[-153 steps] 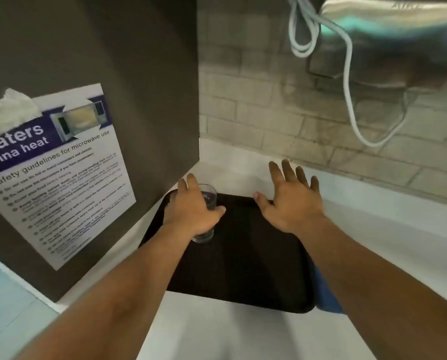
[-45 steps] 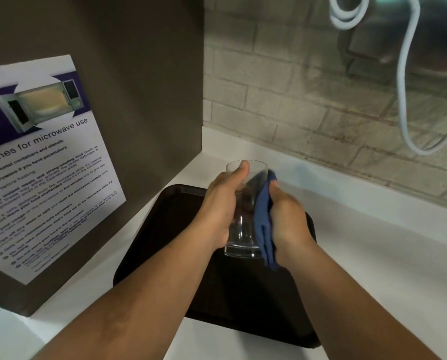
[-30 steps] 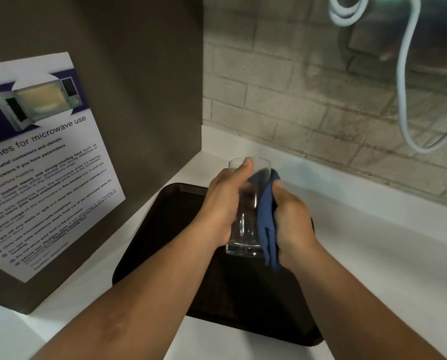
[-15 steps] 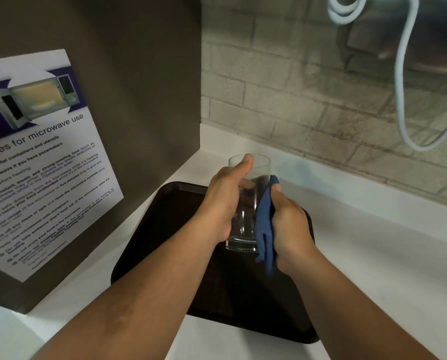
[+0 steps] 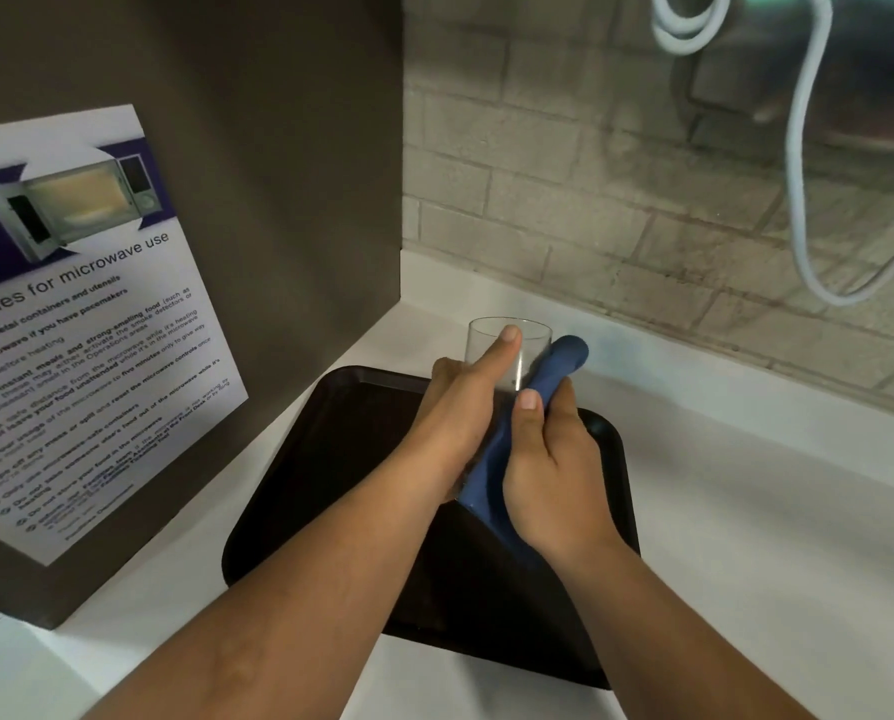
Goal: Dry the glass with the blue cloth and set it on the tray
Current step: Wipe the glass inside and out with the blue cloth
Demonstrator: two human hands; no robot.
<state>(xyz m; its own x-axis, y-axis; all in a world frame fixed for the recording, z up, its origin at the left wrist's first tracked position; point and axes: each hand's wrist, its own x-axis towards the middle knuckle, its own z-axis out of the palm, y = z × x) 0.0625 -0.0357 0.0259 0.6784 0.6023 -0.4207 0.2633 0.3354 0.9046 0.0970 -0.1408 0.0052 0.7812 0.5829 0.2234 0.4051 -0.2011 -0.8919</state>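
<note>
A clear drinking glass (image 5: 530,345) is held upright in the air above the dark brown tray (image 5: 310,480). My left hand (image 5: 460,407) wraps its left side, with the thumb up near the rim. My right hand (image 5: 549,470) presses the blue cloth (image 5: 559,363) against the glass's right side. The cloth runs from the rim down past the base. The lower part of the glass is hidden by both hands and the cloth.
The tray lies on a white counter (image 5: 746,511) in a corner. A dark panel with a microwave safety poster (image 5: 81,324) stands at the left. Behind is a brick wall (image 5: 616,215), and a white cable (image 5: 798,163) hangs at the upper right.
Five seconds ago the glass stood on the tray under my left hand. Over the last second the cloth has slid up the right side of the glass and my right thumb has risen.
</note>
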